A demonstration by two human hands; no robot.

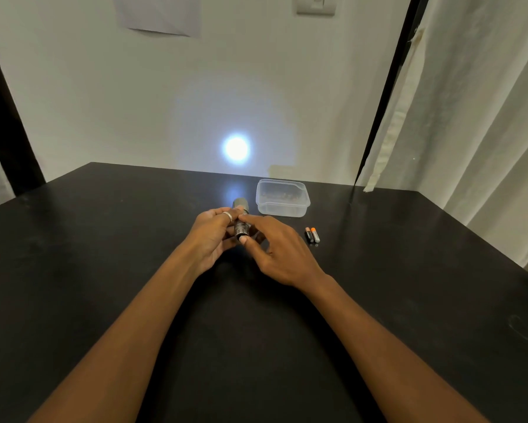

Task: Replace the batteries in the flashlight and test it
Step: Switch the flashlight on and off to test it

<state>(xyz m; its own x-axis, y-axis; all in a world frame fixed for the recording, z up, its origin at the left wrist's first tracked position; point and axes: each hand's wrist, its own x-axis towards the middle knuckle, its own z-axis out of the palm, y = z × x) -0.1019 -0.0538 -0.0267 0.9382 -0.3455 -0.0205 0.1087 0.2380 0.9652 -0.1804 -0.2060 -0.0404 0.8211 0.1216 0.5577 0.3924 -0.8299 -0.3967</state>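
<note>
A small grey metal flashlight points away from me, just above the black table. My left hand, with a ring on one finger, grips its body from the left. My right hand holds it from the right, thumb pressed on the tail end. The flashlight is lit: a bright round spot glows on the white wall ahead, with a faint glare on the table in front of the lens. Two batteries with orange ends lie side by side on the table, right of my hands.
A clear plastic container stands behind the batteries near the table's far edge. A white curtain hangs at the right. A paper sheet and a wall switch are on the wall above.
</note>
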